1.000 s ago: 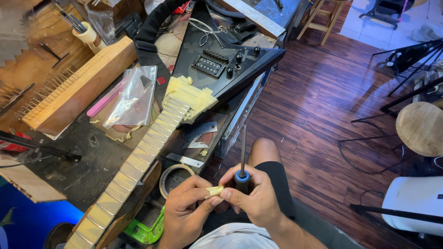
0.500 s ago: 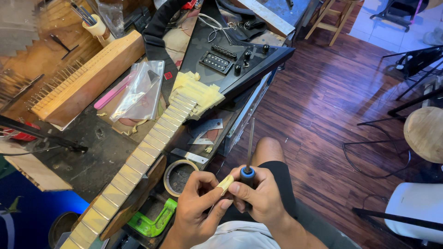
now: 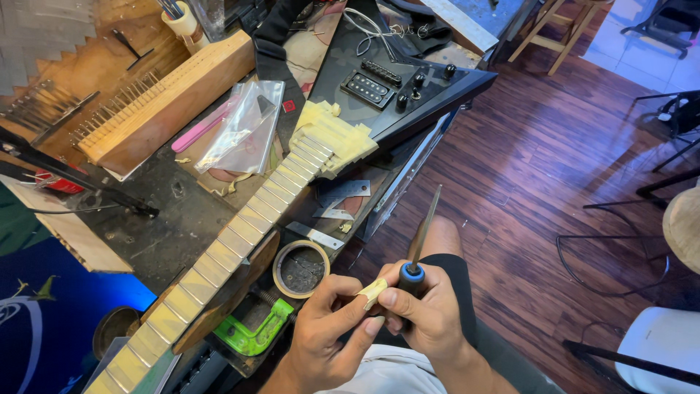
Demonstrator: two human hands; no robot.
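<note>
Head view shows me, low at centre frame, my left hand (image 3: 324, 328) pinching a small cream piece (image 3: 372, 292) steady while my right hand (image 3: 426, 314) grips the blue-collared file (image 3: 421, 233) upright beside it.

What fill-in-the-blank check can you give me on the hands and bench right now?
1. The right hand holds a thin file by its ____ collar.
2. The left hand pinches a small ____ piece.
3. The guitar neck on the bench joins a ____ body.
4. Beneath the neck sits a bright ____ clamp.
Missing words: blue; cream; black; green
</note>
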